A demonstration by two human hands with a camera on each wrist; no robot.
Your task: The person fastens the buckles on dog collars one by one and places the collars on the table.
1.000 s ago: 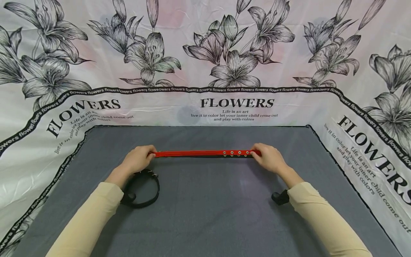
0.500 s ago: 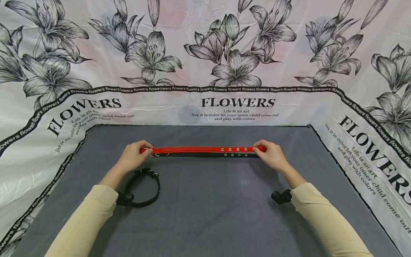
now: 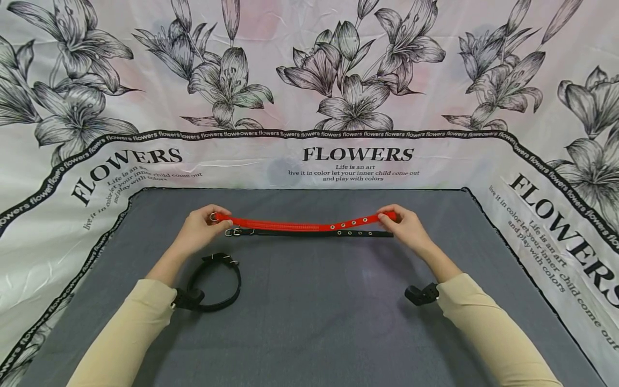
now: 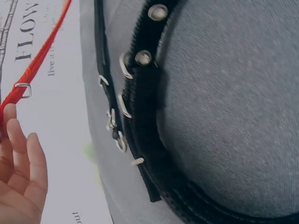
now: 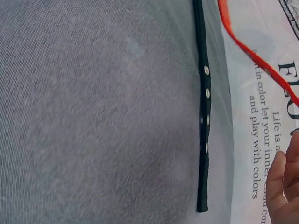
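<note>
A red collar (image 3: 290, 224) with metal eyelets and a buckle spans my two hands, sagging slightly in the middle. My left hand (image 3: 199, 232) pinches its buckle end, and my right hand (image 3: 407, 232) pinches the eyelet end. Just below it in the head view, a black collar (image 3: 300, 233) lies straight on the grey cloth, its buckle to the left and eyelets to the right. Closer to my left forearm, another black collar (image 3: 239, 285) lies in a round loop. The left wrist view shows that looped collar (image 4: 145, 121) large, its metal fittings visible.
Grey cloth (image 3: 309, 322) covers the work surface. Behind it and at the sides is white flower-printed fabric (image 3: 358, 140). A black device sits on each wrist, the right one (image 3: 422, 294) by the sleeve cuff.
Both hands have moved up and away with the red collar, uncovering the straight black collar beneath. The red collar has gone from taut to slightly sagging.
</note>
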